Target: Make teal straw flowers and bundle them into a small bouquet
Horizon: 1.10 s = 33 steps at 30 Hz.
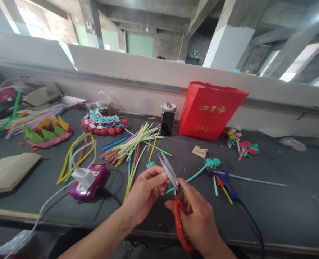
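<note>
My right hand (199, 212) is wrapped around the red handles of a pair of scissors (172, 176), whose blades point up and away. A bit of yellow straw (186, 198) shows beside its fingers. Close to the blades, my left hand (150, 190) has thumb and fingers pinched together; whatever is between them is hidden. A small teal frilled piece (150, 164) shows just behind its knuckles, and I cannot tell whether it is held. A teal straw flower (212, 163) lies to the right, its stem running toward my hands beside a blue glue gun (226, 183).
Loose coloured straws (133, 142) lie in a pile ahead. Around it are a purple power strip (89, 181), a phone (167, 123) leaning on a cup (169, 106), a red paper bag (210, 111), finished straw flowers (244, 145) and a beaded craft (104, 122). Cords cross the table edge.
</note>
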Each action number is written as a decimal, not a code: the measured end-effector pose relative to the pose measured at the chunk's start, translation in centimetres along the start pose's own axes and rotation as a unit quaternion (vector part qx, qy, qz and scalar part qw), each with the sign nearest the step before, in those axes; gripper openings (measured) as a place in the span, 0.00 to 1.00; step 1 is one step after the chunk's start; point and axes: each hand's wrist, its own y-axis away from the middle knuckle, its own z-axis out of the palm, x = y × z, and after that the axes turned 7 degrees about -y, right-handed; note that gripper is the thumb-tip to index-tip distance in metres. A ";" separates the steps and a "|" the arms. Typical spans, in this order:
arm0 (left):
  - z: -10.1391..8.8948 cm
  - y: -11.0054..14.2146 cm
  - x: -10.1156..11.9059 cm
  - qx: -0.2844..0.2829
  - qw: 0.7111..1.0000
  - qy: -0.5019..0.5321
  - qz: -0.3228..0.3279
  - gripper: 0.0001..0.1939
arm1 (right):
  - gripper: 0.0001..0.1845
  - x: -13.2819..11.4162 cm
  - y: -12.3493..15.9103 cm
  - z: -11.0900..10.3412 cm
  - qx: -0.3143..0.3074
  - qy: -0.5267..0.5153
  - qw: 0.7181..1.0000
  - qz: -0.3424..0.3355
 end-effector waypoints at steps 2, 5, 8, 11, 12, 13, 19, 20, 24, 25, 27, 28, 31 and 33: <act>0.0 0.0 0.0 0.005 1.000 0.003 0.002 0.07 | 0.27 0.1 -0.1 0.0 0.017 -0.001 1.000 0.006; 0.0 0.1 0.0 0.009 1.000 0.019 0.004 0.07 | 0.27 0.3 -0.5 -0.3 0.033 0.012 0.999 0.008; 0.0 0.0 0.0 0.010 1.000 0.024 0.009 0.06 | 0.29 0.3 -0.7 -0.5 0.007 0.027 1.000 0.009; 0.0 0.0 0.1 0.016 1.000 0.018 0.016 0.06 | 0.30 0.3 -0.5 -0.4 -0.023 0.035 0.999 0.025; 0.0 0.0 0.1 0.018 1.000 0.015 0.017 0.07 | 0.30 0.3 -0.5 -0.4 -0.028 0.037 0.999 0.029; 0.0 0.0 0.1 0.018 1.000 0.012 0.016 0.07 | 0.30 0.3 -0.4 -0.3 -0.032 0.037 0.998 0.033; -0.2 0.0 -0.4 0.001 1.000 -0.008 0.014 0.06 | 0.28 0.4 -0.2 -0.5 -0.036 0.022 0.998 0.036; -0.2 0.0 -0.4 0.002 1.000 -0.008 0.015 0.06 | 0.28 0.4 -0.2 -0.5 -0.036 0.019 0.998 0.038; -0.2 0.0 -0.4 0.001 1.000 -0.006 0.009 0.06 | 0.26 0.4 0.1 -0.3 -0.016 -0.007 0.999 0.036; -0.1 0.0 -0.4 0.001 1.000 -0.006 0.006 0.06 | 0.26 0.4 0.2 -0.2 -0.010 -0.018 0.999 0.037; -0.1 0.0 -0.4 0.003 1.000 -0.004 -0.001 0.06 | 0.25 0.4 0.3 -0.1 -0.009 -0.048 0.997 0.058; 0.0 0.0 -0.4 0.004 1.000 0.000 -0.002 0.06 | 0.25 0.4 0.3 0.0 -0.008 -0.066 0.995 0.080; 0.0 0.0 -0.6 0.007 1.000 0.009 -0.008 0.07 | 0.23 0.4 -0.1 0.1 0.006 -0.143 0.975 0.168; 0.1 -0.1 -0.6 0.001 1.000 0.007 -0.015 0.07 | 0.22 0.3 -0.6 -0.1 0.023 -0.214 0.951 0.223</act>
